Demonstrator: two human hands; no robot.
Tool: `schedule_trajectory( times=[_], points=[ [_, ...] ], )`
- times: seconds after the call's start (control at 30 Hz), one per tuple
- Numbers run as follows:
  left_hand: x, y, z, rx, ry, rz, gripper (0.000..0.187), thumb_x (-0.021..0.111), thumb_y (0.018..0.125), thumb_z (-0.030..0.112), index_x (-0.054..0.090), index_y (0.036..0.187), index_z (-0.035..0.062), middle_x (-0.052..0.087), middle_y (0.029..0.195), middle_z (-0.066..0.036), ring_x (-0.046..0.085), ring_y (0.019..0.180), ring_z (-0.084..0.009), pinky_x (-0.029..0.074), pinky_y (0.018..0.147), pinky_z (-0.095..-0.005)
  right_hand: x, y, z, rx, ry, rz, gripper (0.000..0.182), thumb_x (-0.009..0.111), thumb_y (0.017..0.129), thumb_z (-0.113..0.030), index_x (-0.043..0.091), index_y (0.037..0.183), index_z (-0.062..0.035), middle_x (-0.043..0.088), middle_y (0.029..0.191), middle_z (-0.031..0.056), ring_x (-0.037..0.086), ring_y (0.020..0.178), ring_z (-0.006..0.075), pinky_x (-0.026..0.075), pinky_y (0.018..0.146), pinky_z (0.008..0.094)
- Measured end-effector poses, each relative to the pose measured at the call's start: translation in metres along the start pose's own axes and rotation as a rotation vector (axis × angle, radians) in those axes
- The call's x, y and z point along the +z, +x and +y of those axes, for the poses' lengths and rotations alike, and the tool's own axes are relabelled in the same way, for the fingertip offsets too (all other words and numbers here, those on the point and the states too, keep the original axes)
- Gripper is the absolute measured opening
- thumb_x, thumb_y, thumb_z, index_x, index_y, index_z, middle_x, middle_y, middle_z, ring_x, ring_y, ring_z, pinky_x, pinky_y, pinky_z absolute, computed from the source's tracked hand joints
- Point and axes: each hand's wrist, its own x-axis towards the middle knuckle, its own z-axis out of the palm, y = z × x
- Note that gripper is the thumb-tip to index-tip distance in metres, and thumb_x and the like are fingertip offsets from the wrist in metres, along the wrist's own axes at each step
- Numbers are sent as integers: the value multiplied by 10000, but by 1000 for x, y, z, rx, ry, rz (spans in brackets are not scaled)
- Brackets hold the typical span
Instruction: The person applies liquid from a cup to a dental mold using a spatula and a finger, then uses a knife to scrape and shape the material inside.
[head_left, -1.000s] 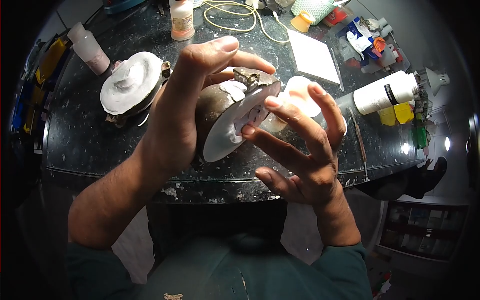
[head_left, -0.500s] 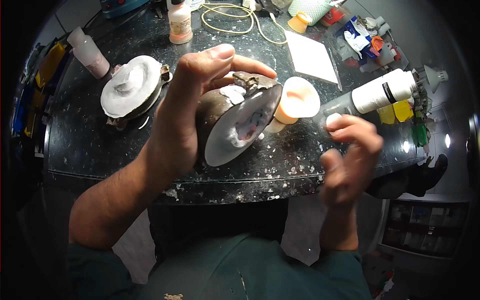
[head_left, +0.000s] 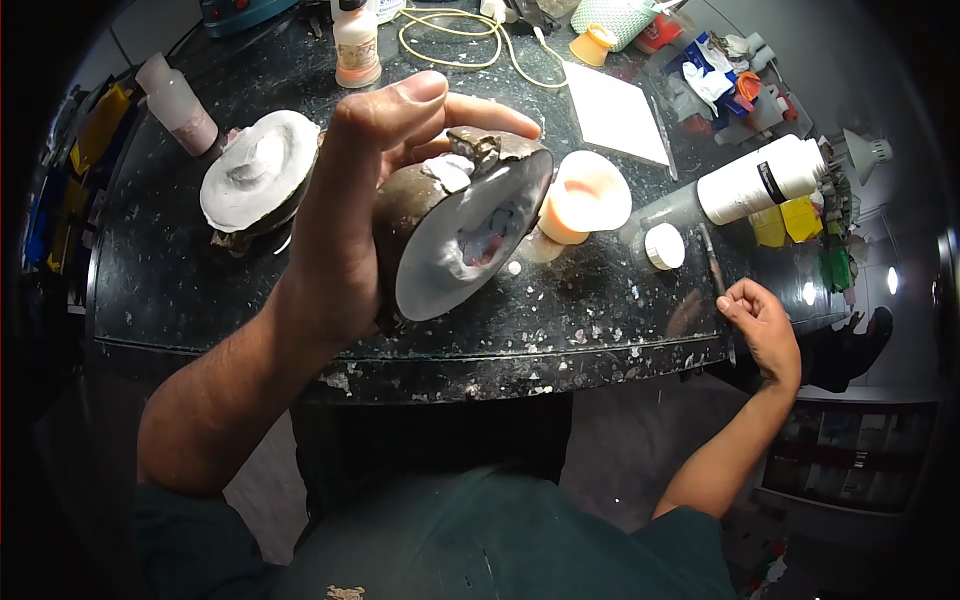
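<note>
My left hand (head_left: 345,215) grips a dark metal flask half (head_left: 455,230) filled with white plaster, held up above the table's front edge with its plaster face tilted toward me. A hollow in the plaster shows pinkish and dark bits. My right hand (head_left: 762,330) is far out at the right edge of the black table (head_left: 170,290), its fingertips on a thin metal tool (head_left: 717,280) that lies there. Whether the fingers have closed on the tool I cannot tell.
The other flask half (head_left: 262,170) with white plaster lies at the left. A pink-orange cup (head_left: 580,200) and a small white-lidded jar (head_left: 662,246) stand behind the held piece. A white bottle (head_left: 765,180) lies on its side at the right; bottles, yellow tubing and a white pad sit at the back.
My right hand has left the plaster face and swung out right and down to the thin tool at the table's edge. My left hand has lifted the flask half slightly.
</note>
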Motion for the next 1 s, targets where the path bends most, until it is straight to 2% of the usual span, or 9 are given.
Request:
schedule_trajectory(
  times=[0.03,0.1,0.2,0.27,0.3,0.4,0.53,0.6,1.0],
  points=[
    [0,0,-4,74,26,-1,394,313,1093,427,341,1461,286,536,1276,-351,693,1075,-331,626,843,-377,-3,-9,-11,126,156,-10,187,696,948,-192,585,855,-75,486,698,-97,377,593,-11,269,529,189],
    [0,-1,-3,146,56,2,387,310,1097,414,320,1469,306,531,1276,-357,692,1076,-341,628,839,-379,-12,-21,-6,-108,480,-11,227,681,925,-208,569,867,-19,524,684,-45,396,513,10,302,467,194],
    [2,-2,1,26,-59,60,419,398,1090,344,286,1492,309,524,1285,-369,693,1070,-354,633,821,-390,8,-27,-14,-488,849,44,243,646,907,-163,521,911,45,538,689,77,446,449,78,322,367,214],
    [-7,1,-10,265,92,-87,556,529,1049,240,235,1514,324,522,1291,-381,695,1063,-364,635,810,-411,54,-27,-67,-675,856,-23,240,640,899,-159,520,917,48,544,699,91,483,460,115,387,394,224],
    [-10,1,-8,244,94,-110,705,620,997,154,194,1529,332,519,1294,-390,695,1059,-372,635,803,-425,74,-25,-87,-742,807,-41,267,657,889,-171,522,941,53,556,717,94,503,477,128,416,418,220],
    [-10,1,-8,260,154,-94,676,615,1003,172,208,1523,318,522,1294,-385,696,1059,-368,631,814,-416,122,-18,-133,-851,632,80,304,657,904,-236,475,950,3,471,684,84,445,498,129,385,448,234],
    [-7,-4,-10,173,77,-10,741,673,959,102,215,1508,299,540,1290,-360,690,1073,-358,619,839,-405,151,-1,-163,-1054,487,290,333,690,936,-226,538,1024,57,556,819,136,576,565,170,500,494,252],
    [-9,-4,-9,239,273,-43,834,734,900,46,213,1506,284,547,1287,-347,684,1083,-349,618,837,-399,154,7,-168,-1130,457,280,318,693,950,-211,545,1028,60,574,856,147,596,571,175,514,492,257],
    [-6,-6,-10,240,248,-47,829,750,879,21,234,1486,247,566,1272,-336,687,1046,-337,607,829,-405,159,15,-160,-1166,373,283,319,700,960,-206,552,1037,66,613,883,169,617,570,176,525,486,261]
  ],
)
